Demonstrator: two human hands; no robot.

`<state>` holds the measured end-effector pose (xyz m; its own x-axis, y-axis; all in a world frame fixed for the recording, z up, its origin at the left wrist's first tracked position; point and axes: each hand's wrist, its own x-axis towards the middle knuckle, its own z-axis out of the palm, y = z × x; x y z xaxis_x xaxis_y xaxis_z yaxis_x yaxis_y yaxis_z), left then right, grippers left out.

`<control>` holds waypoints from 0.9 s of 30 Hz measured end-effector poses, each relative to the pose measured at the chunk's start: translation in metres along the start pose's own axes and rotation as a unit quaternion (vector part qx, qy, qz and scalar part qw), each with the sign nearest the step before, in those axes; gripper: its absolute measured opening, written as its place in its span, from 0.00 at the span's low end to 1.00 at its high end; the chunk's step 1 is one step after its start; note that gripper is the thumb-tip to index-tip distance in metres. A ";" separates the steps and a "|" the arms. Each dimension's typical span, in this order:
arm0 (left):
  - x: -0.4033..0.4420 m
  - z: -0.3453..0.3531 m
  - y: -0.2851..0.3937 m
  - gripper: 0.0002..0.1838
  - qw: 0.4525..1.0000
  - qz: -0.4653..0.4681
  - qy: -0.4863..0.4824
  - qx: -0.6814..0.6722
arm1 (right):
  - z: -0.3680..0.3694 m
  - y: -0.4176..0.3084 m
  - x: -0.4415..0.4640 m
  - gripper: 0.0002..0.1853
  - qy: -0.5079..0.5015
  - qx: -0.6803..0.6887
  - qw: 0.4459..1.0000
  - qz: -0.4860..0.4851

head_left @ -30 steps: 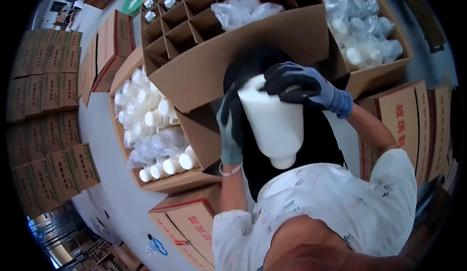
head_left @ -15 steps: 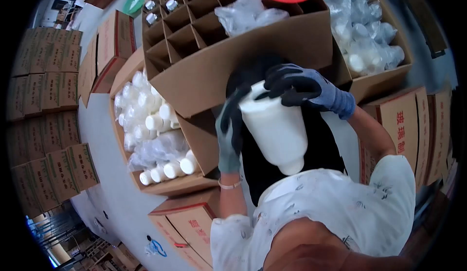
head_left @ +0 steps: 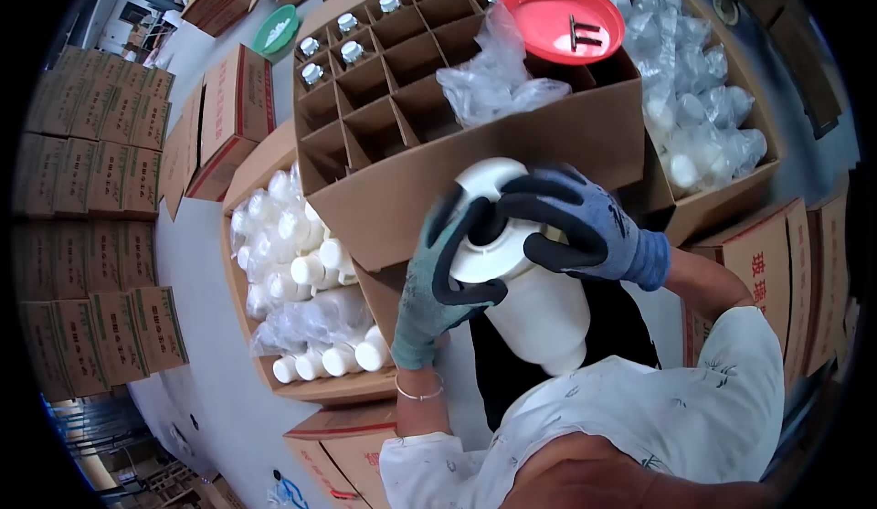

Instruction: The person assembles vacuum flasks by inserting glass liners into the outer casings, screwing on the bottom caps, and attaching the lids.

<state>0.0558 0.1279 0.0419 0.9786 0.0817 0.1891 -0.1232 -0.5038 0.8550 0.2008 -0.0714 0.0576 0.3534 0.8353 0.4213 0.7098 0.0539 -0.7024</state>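
Note:
A white plastic container (head_left: pixel 541 312), wide at the top with a narrow neck pointing down, rests tilted in my lap against my shirt. Around the rounded white piece (head_left: pixel 489 260) at its wide end, my left hand (head_left: pixel 434 276) curls its fingers, in a green-grey glove with black coating. From the other side, my right hand (head_left: pixel 585 226), gloved in blue-grey and black, bends its fingers over the same piece. A flat white part (head_left: pixel 493 176) shows just above. Dark fingertips or an opening lie in the middle; I cannot tell which.
Before me stands a divided carton (head_left: pixel 475 166) with several silver-capped bottles (head_left: pixel 390 4), crumpled plastic bags (head_left: pixel 498 84) and a red plate (head_left: pixel 548 29). Open cartons with white bottles (head_left: pixel 315 276) and bagged pieces (head_left: pixel 699 98) flank it. Stacked boxes (head_left: pixel 96 175) line the left.
My hands have come lower and closer around the container's wide end, and its top has turned more towards me. The view has shifted, so the divided carton shows more fully.

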 end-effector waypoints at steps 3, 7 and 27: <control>0.030 -0.002 -0.019 0.40 0.994 0.052 0.088 -0.049 | 0.005 0.005 0.036 0.38 0.070 0.068 0.994 -0.041; 0.053 0.024 -0.040 0.34 0.856 -0.030 0.205 -0.474 | 0.020 0.050 0.082 0.38 0.006 -0.086 0.989 -0.117; 0.093 0.044 -0.097 0.18 0.966 -0.039 0.226 -0.117 | 0.051 0.215 0.348 0.23 -0.057 -0.410 0.907 -0.085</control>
<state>0.1655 0.1466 -0.0447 0.8210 0.5052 0.2659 -0.1371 -0.2778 0.9508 0.4446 0.2586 0.0238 0.1640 0.9063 0.3895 0.9790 -0.1981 0.0487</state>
